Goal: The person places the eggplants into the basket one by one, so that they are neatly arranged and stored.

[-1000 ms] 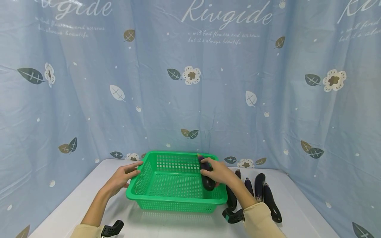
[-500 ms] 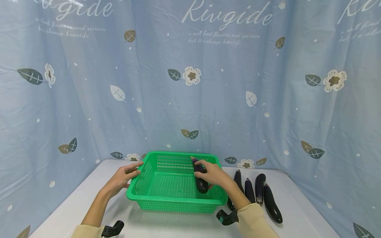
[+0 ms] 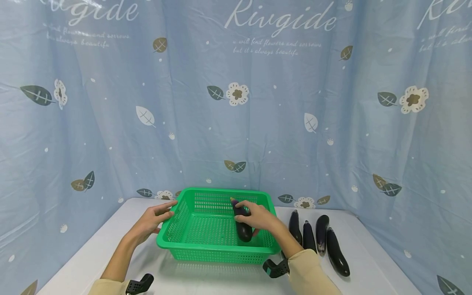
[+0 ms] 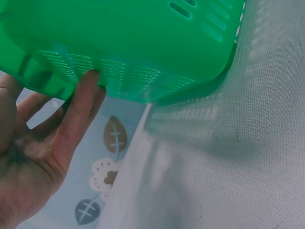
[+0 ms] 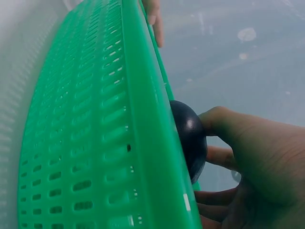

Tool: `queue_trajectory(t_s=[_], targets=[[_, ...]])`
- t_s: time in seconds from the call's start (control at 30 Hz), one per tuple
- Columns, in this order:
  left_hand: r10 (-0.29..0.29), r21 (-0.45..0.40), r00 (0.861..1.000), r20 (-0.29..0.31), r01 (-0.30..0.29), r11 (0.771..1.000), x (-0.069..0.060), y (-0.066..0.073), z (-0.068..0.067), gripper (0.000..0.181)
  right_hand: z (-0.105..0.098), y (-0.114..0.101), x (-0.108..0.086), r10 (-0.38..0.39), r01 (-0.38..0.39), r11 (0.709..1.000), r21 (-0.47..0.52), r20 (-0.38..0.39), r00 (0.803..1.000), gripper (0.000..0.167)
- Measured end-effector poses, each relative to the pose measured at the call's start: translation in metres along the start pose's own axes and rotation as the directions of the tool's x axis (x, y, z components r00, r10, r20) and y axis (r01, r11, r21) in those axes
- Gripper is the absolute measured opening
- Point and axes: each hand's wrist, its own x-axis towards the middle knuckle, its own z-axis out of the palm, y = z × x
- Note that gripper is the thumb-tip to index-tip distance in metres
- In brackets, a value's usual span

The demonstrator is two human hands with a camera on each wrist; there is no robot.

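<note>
A green plastic basket (image 3: 217, 247) with slotted sides stands on the white table. At its left rim rests my left hand (image 3: 149, 221), some fingers over the edge and others against the outer wall under it, as the left wrist view of that hand (image 4: 52, 129) shows. My right hand (image 3: 259, 217) grips a dark purple eggplant (image 3: 243, 229) inside the basket, toward its right side. The eggplant's stem end points to the back. In the right wrist view only its rounded dark end (image 5: 189, 138) shows above the green rim; whether it touches the basket floor cannot be seen.
Several more eggplants (image 3: 337, 254) lie on the white table (image 3: 368, 250) to the right of the basket, one partly hidden behind the right forearm. A blue patterned curtain (image 3: 276, 135) hangs behind and at both sides of the table.
My right hand has carried the eggplant leftward and slightly toward me inside the basket, from beside the right wall. The left hand and basket have stayed in place.
</note>
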Motion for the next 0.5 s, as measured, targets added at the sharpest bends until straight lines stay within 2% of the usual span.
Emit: queue_trajectory(t_s=[0.5], targets=[[-0.009,-0.003,1.000,0.002,0.009,1.000,0.000,0.001,-0.001,0.062,0.010,-0.003,0.014,0.026,-0.033,0.993,0.114,0.065,0.998,0.052]])
